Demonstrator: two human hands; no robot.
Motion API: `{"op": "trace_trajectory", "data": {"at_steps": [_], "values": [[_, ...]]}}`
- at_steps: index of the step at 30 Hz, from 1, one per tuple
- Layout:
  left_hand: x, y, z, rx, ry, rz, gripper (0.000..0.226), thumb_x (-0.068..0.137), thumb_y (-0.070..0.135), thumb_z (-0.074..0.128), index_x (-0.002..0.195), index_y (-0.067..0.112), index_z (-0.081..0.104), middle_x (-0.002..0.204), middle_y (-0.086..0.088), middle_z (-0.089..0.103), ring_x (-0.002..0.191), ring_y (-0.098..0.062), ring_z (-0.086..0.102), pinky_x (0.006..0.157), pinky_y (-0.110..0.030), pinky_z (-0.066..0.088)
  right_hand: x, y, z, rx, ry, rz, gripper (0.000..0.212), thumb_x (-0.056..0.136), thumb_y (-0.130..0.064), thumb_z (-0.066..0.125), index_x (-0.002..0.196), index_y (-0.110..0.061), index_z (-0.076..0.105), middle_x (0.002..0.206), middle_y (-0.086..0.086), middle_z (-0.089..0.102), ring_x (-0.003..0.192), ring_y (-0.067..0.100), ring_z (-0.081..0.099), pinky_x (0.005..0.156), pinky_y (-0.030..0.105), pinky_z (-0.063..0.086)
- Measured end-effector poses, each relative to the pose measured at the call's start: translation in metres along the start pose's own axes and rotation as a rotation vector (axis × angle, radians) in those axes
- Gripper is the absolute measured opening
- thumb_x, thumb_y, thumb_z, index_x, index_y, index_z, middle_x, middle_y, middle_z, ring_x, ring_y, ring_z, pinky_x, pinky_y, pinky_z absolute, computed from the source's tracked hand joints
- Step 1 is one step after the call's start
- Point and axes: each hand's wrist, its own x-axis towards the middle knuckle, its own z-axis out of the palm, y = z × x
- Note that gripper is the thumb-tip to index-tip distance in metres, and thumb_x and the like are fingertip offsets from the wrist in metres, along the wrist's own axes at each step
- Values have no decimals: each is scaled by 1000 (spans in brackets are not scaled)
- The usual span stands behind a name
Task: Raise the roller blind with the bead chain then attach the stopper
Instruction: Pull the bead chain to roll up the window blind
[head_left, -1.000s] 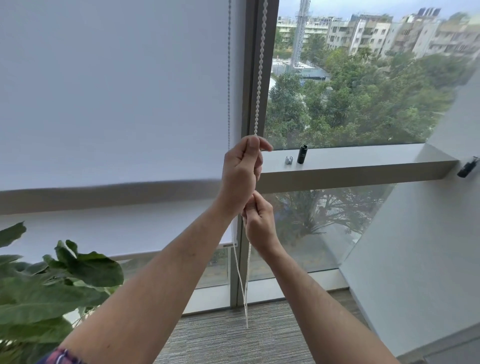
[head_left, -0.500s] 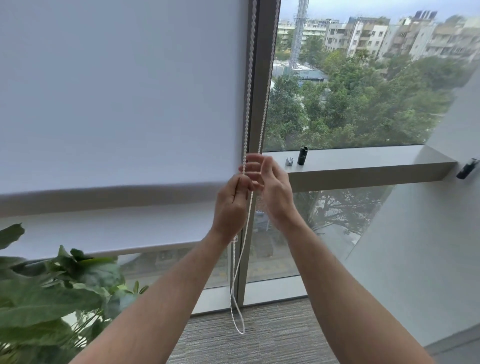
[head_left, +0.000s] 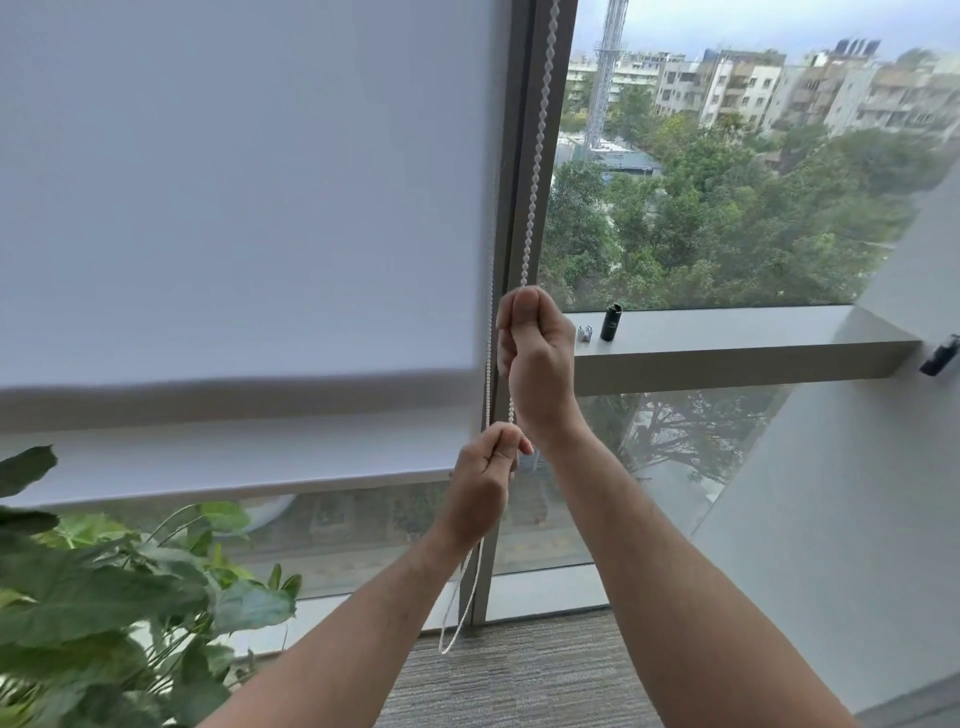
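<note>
Grey carpet (head_left: 519, 675), window ledge (head_left: 727, 343), leafy plant (head_left: 104, 597), daylight outside.

Both fists grip the bead chain (head_left: 537, 156); right hand (head_left: 535, 358) above left hand (head_left: 480, 488); blind's edge blurred.

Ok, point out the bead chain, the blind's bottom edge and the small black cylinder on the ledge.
bead chain (head_left: 537, 156), head view, on the taut strand above the upper hand.
blind's bottom edge (head_left: 234, 480), head view, on the hem.
black cylinder (head_left: 610, 323), head view, mid-body.
</note>
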Motion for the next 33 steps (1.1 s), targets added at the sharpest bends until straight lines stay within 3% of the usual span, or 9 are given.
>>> {"op": "trace_trajectory", "data": {"at_steps": [5,9,12,16,19,22,28,31,33], "values": [[5,3,-8,-48,-96,-3,44,91,15,34,67,28,69,63,6,65,61,-9,56,63,-36,44,-12,21,-13,-88,29,-2,38,101,-30,39,65,-28,52,53,-13,38,47,10,30,47,28,25],[32,19,-18,-116,6,24,42,96,28,34,102,10,71,92,-11,74,86,-24,67,80,-55,51,-21,34,-21,-111,32,29,35,99,-29,41,66,-26,52,51,-16,41,47,6,34,47,25,30],[47,51,-19,-155,47,120,40,99,35,35,106,16,70,93,0,75,90,-18,69,78,-39,53,-26,42,-21,-83,12,39,35,100,-24,42,69,-27,57,53,-17,48,47,1,38,46,19,34],[62,93,-11,-153,-8,248,45,98,43,45,113,6,65,88,-12,71,83,-23,68,72,-26,51,-33,58,-18,-97,26,93,34,98,-29,46,65,-27,57,59,-7,47,55,17,37,54,35,33],[68,107,-3,-166,-18,300,34,101,28,42,109,4,65,76,-10,65,67,-22,64,63,-29,49,-44,66,-18,-134,26,116,45,98,-16,42,57,-33,50,51,-17,40,49,5,31,48,24,28],[67,101,2,-222,19,252,32,103,20,41,90,4,65,54,2,42,46,-11,36,46,-26,28,-56,73,-22,-149,21,156,43,97,-18,41,57,-32,46,51,-16,38,49,9,28,48,30,25],[49,78,7,-199,65,192,35,99,30,44,70,18,59,48,-1,31,42,-11,26,41,-26,20,-73,80,-34,-25,-78,317,33,103,-9,40,71,-14,44,49,-14,37,44,6,27,43,21,24],[47,77,5,-173,102,192,34,98,30,45,69,17,56,50,-4,30,44,-14,26,43,-36,18,-70,75,-41,70,-141,392,27,104,-14,41,80,-7,50,53,-2,45,43,11,38,43,23,33],[46,76,5,-163,120,194,34,99,27,45,69,15,54,49,-1,31,43,-11,26,43,-31,18,-62,69,-44,151,-134,414,29,104,-22,41,90,-2,56,68,7,58,56,15,54,55,26,45]]}}
